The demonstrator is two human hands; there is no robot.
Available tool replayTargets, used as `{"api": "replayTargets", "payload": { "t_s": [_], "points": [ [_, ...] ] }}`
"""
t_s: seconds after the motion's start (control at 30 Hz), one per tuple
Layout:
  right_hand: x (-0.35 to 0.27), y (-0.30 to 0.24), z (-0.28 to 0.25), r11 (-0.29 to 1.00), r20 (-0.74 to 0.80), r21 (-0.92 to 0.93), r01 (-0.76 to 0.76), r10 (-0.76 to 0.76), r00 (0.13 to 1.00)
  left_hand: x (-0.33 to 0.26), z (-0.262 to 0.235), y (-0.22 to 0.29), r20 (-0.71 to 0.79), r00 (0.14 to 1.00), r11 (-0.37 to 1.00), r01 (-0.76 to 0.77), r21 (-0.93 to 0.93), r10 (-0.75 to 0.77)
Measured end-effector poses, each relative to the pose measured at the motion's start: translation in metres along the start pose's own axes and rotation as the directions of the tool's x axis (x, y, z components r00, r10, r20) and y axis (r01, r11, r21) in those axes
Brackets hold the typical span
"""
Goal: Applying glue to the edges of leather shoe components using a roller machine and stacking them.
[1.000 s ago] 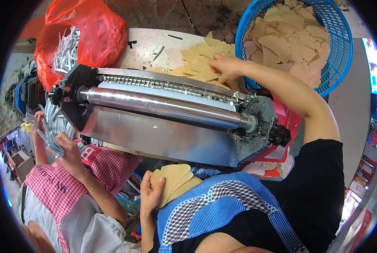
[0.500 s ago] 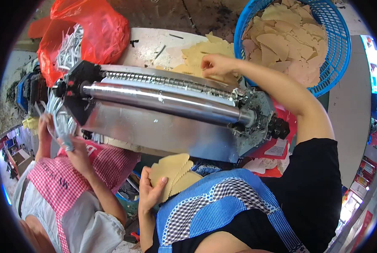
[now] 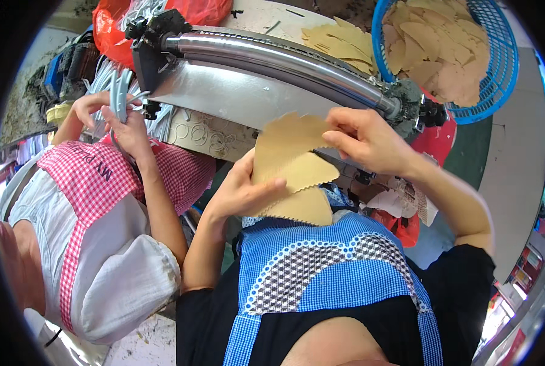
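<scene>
Both hands, left (image 3: 239, 194) and right (image 3: 370, 141), grip tan zigzag-edged leather pieces (image 3: 290, 165) (long axis toward 12 o'clock), below the steel roller machine (image 3: 266, 61).

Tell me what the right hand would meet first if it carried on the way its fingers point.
The right hand points left; its fingers already pinch the top tan scalloped sheet. Past that, probably the machine's metal plate, though depth is unclear.

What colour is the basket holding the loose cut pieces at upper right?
Blue: an openwork plastic basket, seen clearly in the head view, filled with tan pieces.
</scene>
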State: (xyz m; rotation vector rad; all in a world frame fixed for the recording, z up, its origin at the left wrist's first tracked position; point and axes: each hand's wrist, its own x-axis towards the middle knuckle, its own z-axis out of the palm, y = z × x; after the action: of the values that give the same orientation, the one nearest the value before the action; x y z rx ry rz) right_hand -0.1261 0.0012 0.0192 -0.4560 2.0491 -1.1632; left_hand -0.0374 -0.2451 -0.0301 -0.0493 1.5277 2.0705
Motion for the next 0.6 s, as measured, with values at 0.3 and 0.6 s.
{"api": "replayTargets", "payload": {
  "t_s": [0.3, 0.6],
  "points": [
    [-0.005, 0.05, 0.053, 0.357, -0.286, 0.928, 0.105, 0.506, 0.813, -0.021, -0.008, -0.029, -0.081, 0.997, 0.982, 0.0, 0.191, 0.015],
    [-0.032, 0.039, 0.07, 0.956, -0.375, 0.288, -0.065, 0.175, 0.91, -0.019, 0.003, -0.023, 0.035, 0.999, 0.998, -0.014, 0.069, 0.012]
  ]
}}
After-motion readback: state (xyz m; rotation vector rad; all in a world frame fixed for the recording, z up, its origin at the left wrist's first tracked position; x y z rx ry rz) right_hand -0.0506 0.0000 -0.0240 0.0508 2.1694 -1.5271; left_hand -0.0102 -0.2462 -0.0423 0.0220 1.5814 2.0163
